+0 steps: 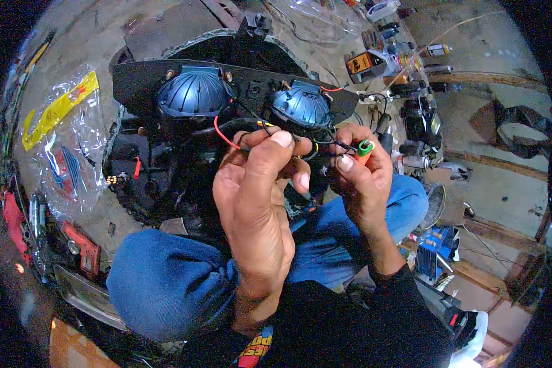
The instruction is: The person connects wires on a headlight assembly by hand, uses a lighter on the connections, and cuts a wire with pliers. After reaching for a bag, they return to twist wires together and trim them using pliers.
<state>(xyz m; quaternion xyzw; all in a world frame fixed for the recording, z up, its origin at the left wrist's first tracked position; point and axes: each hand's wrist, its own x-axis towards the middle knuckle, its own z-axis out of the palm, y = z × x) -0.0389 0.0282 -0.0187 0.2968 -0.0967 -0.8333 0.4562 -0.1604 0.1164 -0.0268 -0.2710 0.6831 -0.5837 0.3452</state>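
Note:
My left hand [257,190] is closed, thumb and forefinger pinching thin dark wires [297,138]. A red wire [221,130] loops down from the left lamp to its fingertips. Closed at the right, my right hand [369,178] pinches a black wire between thumb and forefinger. Also within its fingers is an orange tool with a green end [365,149], whose kind I cannot make out. Just beyond the hands, two round lamps with finned backs, one on the left [193,93] and one on the right [302,104], are mounted on a black panel [135,86].
Dark machine parts [147,190] lie under the panel. On the left are a clear plastic bag [73,165] with a yellow strip and a red tool [83,248]. Bottles and a yellow-black box [360,63] stand at the upper right. A blue box [434,248] is right of my knee.

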